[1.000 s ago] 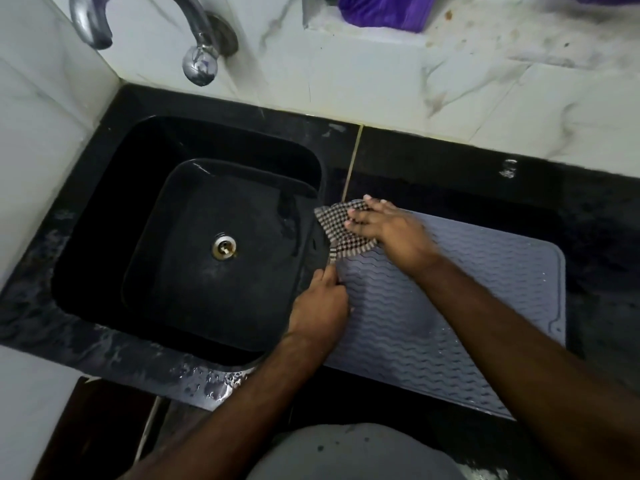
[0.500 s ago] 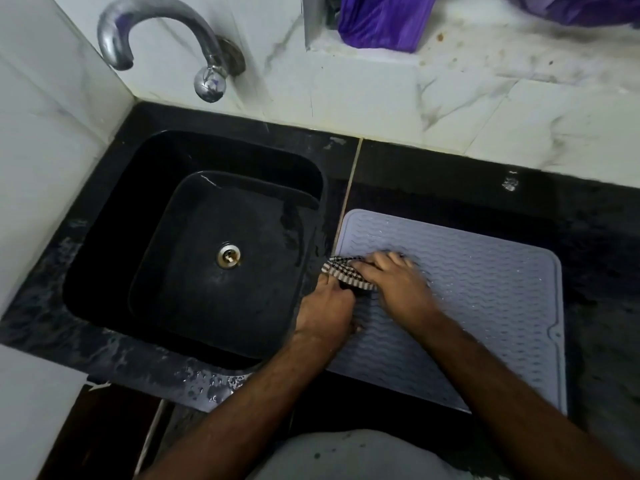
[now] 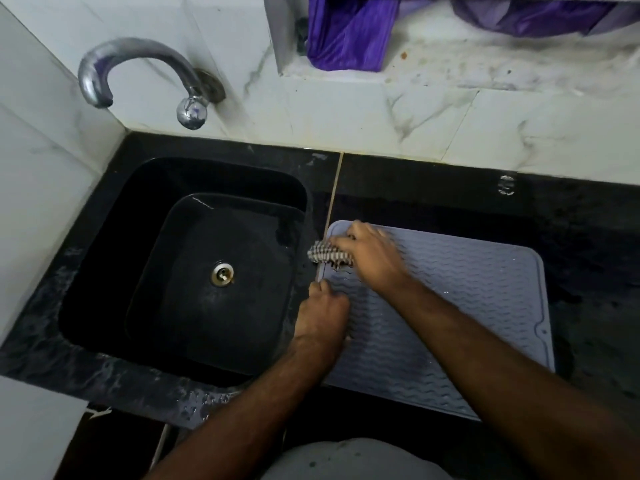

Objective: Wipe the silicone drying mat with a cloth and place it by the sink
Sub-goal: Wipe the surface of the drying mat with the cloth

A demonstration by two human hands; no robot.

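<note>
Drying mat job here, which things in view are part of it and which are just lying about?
Part of the job:
grey drying mat
checked cloth under the right hand
left hand holding down the mat's edge
black sink

Just lying about:
tap
purple cloth on the ledge

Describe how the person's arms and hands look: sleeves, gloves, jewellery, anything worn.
Both forearms are bare to the frame's edge, no sleeves showing. The left hand and right hand wear no gloves; no rings, watch or bracelets are visible. The right hand is motion-blurred.

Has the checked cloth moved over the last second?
Yes. The checked cloth slid toward the person along the mat's sink-side edge, then back toward its far corner.
</note>
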